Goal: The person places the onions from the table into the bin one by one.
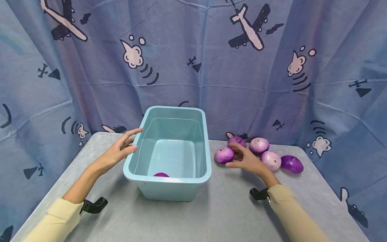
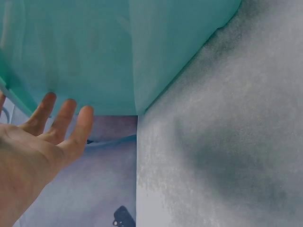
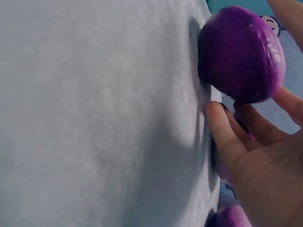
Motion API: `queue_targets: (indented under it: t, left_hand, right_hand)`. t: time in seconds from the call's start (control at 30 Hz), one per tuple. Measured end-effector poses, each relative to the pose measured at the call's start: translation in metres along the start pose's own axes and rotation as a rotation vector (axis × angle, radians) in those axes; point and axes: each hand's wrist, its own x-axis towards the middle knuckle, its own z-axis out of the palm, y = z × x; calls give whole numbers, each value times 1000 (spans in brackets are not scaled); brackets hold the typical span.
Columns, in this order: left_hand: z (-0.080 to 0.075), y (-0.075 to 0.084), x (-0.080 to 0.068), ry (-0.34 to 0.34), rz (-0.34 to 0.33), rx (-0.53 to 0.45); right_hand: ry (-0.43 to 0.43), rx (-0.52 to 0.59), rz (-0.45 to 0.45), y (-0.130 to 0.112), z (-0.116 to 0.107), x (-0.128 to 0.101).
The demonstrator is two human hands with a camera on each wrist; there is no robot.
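A light blue plastic bin stands in the middle of the grey table; one purple onion lies inside against its near wall. My left hand is open, fingers straight, beside the bin's left rim; the left wrist view shows that hand close to the bin wall. Right of the bin lie several purple onions. My right hand reaches among them, open, with fingers touching the leftmost onion. Up close, that onion sits by my fingertips.
More onions lie at the table's right rear: one behind my hand, a pale one, another and a dark one. A blue airplane-print curtain surrounds the table on three sides.
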Motion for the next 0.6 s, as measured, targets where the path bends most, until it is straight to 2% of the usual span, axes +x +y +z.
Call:
queue_targets:
  t: [0.3,0.6]
  left_hand:
    - [0,1,1,-4,3,2]
    - [0,0,1,2,-3,2]
  right_hand:
    - [21,-130,-40,-1,6,11]
    - [19,-116,-61,-1,6,12]
